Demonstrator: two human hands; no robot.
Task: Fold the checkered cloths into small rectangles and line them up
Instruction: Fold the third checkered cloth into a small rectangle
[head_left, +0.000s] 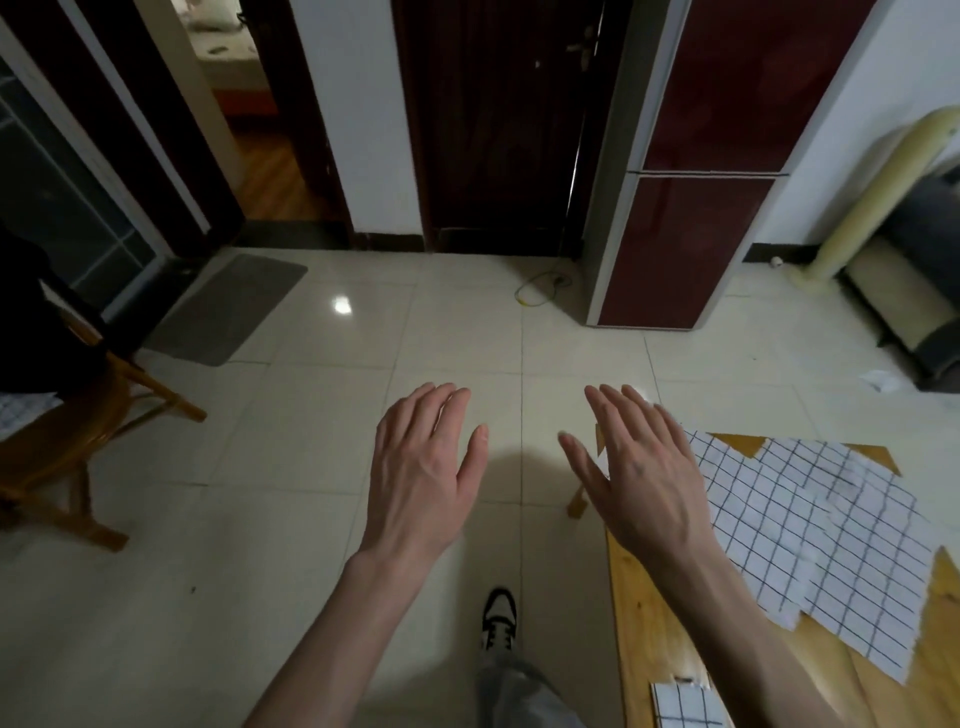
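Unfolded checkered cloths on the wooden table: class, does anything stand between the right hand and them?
Nothing visible does. The right hand hovers open above the table's left edge, and the unfolded checkered cloths lie spread flat just to its right with nothing between them.

Three checkered cloths (810, 525) — two hands (421, 478), one table (649, 623), one chair (78, 441).

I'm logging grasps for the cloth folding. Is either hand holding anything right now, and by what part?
Nothing is held. The left hand and right hand are both open in the air, fingers straight.
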